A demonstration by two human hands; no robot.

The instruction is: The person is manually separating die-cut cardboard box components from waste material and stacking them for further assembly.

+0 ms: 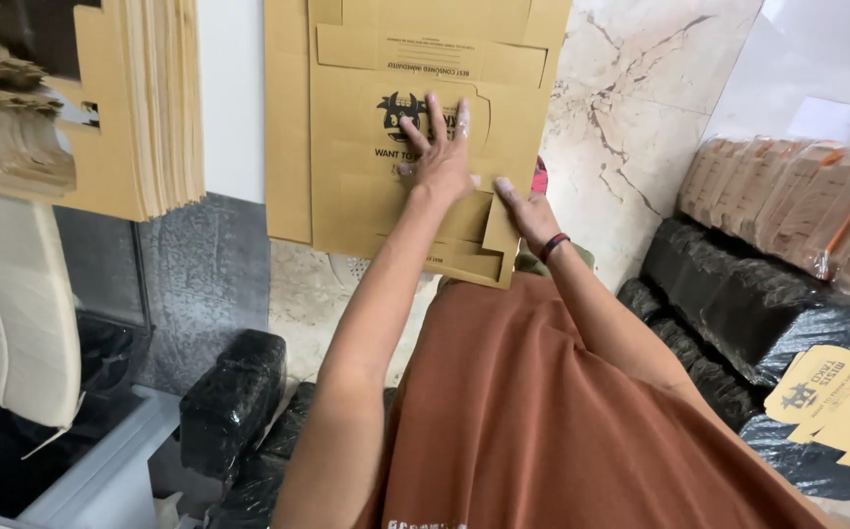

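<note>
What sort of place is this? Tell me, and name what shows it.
Probably a packing or storage room: the left hand presses a flat cardboard box blank, more blanks stand stacked at left, and black-wrapped bundles lie on the floor.

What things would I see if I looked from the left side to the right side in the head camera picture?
Stack of cardboard sheets → left hand on the flat brown carton → right hand → shrink-wrapped box bundle → loose flat carton.

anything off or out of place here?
One item: a loose flat brown cardboard box blank lies skewed on the black plastic-wrapped bundles at right, apart from the stacks. Otherwise nothing stands out. The left hand lies flat on the unfolded brown cardboard box sheet; the right hand is at its lower flap.
</note>
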